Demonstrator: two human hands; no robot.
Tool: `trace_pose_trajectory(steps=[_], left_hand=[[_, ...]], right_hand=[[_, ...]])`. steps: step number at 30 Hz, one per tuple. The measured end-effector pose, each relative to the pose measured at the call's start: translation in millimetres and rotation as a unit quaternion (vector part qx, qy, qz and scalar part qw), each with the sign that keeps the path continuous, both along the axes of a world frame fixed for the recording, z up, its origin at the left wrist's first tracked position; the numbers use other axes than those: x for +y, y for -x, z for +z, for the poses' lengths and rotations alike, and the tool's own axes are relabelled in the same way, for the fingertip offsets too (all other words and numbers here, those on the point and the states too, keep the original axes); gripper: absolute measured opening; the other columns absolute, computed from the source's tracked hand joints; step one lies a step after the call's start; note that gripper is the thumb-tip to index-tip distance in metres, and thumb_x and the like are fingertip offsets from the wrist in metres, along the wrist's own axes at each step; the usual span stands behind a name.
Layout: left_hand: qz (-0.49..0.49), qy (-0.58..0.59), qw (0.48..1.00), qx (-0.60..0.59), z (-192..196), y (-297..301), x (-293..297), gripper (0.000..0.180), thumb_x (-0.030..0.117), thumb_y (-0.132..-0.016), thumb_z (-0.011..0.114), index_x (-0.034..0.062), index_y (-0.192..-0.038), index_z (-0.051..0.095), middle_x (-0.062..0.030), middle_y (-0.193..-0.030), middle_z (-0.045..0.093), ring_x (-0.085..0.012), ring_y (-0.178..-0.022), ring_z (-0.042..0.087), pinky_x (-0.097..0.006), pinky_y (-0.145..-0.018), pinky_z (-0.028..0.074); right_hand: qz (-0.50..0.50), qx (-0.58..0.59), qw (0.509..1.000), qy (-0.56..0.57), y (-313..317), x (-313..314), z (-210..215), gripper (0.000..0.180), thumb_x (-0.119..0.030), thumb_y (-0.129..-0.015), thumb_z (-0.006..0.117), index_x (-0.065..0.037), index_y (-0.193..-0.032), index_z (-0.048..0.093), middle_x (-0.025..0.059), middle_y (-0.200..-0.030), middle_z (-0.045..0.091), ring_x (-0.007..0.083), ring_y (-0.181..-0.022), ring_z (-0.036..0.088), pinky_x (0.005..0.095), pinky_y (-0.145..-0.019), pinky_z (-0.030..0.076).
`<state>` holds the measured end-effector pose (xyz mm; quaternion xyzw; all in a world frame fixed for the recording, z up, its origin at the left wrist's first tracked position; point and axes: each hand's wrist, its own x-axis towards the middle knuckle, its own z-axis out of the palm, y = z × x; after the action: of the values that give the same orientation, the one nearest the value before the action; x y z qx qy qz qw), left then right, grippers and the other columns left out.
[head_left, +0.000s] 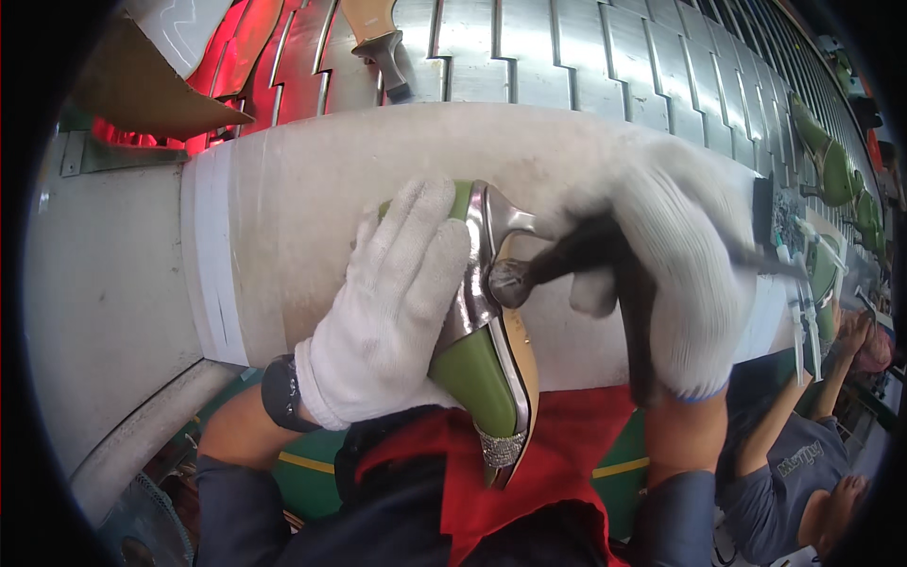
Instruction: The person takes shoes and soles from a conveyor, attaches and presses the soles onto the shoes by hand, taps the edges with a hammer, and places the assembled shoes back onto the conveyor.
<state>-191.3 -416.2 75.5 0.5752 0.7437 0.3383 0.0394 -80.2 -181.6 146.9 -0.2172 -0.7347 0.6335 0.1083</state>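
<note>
My left hand (392, 302), in a white knit glove, grips a green high-heeled shoe (482, 364) with a silver edge and a tan sole, held sole-up against the white padded edge of the bench (283, 236). A glittery trim shows at the shoe's toe. My right hand (675, 274), also in a white glove, holds a dark hammer (567, 260); its metal head rests on the shoe's sole near the silver heel.
A slatted metal conveyor (567, 57) runs behind the bench, carrying another shoe (383, 42) at the top. Red glow shows at the upper left. Green shoes (831, 165) stand on lasts at the right, where another person (803, 472) works below.
</note>
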Motion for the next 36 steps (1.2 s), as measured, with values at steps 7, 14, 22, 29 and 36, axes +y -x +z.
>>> trace_pose_trajectory(steps=[7,14,22,29,36], left_hand=[[0.005,-0.011,1.000,-0.018,5.3,1.8,-0.4,0.139,0.039,-0.056,0.106,-0.0067,-0.166,0.035,-0.0428,-0.167,0.037,-0.0624,-0.153,0.043,-0.071,-0.124,0.032],[0.014,-0.033,0.999,-0.011,4.2,-3.1,-0.7,0.147,0.037,-0.045,0.109,-0.0061,-0.165,0.036,-0.0404,-0.166,0.038,-0.0617,-0.152,0.043,-0.072,-0.121,0.036],[-0.176,0.028,0.974,0.137,46.2,0.0,27.1,0.092,0.035,-0.057,0.101,0.0055,-0.138,0.067,-0.0120,-0.133,0.072,-0.0387,-0.136,0.066,-0.070,-0.127,0.030],[-0.170,-0.041,0.977,0.125,34.7,-2.1,30.2,0.076,0.042,-0.061,0.100,0.0088,-0.123,0.072,-0.0085,-0.118,0.075,-0.0345,-0.120,0.073,-0.068,-0.127,0.030],[-0.158,-0.028,0.980,0.118,29.0,7.4,21.7,0.080,0.036,-0.053,0.100,0.0108,-0.124,0.071,-0.0066,-0.118,0.075,-0.0323,-0.118,0.072,-0.068,-0.127,0.029]], right_hand=[[-0.061,0.006,0.992,0.107,-16.2,-8.1,-7.4,0.038,-0.029,-0.111,0.059,0.006,-0.107,0.075,0.0167,-0.095,0.081,0.0114,-0.062,0.066,0.0253,-0.054,0.044],[0.006,0.078,0.996,-0.030,-15.4,-26.2,9.1,0.034,-0.028,-0.111,0.060,0.003,-0.108,0.074,0.0145,-0.103,0.082,0.0125,-0.063,0.064,0.0248,-0.056,0.046],[-0.084,0.006,0.994,0.074,-67.2,-22.8,15.4,0.032,-0.028,-0.113,0.060,0.001,-0.112,0.074,0.0121,-0.101,0.080,0.0123,-0.067,0.066,0.0240,-0.059,0.048],[-0.223,0.118,0.924,-0.288,-141.7,-39.3,25.4,0.045,-0.035,-0.112,0.061,0.008,-0.127,0.067,0.0168,-0.109,0.073,0.0261,-0.097,0.072,0.0323,-0.079,0.059],[-0.086,0.067,0.949,-0.297,-83.0,-58.3,31.2,0.029,-0.013,-0.113,0.053,0.008,-0.108,0.073,0.0152,-0.098,0.077,0.0153,-0.071,0.066,0.0257,-0.064,0.051]])
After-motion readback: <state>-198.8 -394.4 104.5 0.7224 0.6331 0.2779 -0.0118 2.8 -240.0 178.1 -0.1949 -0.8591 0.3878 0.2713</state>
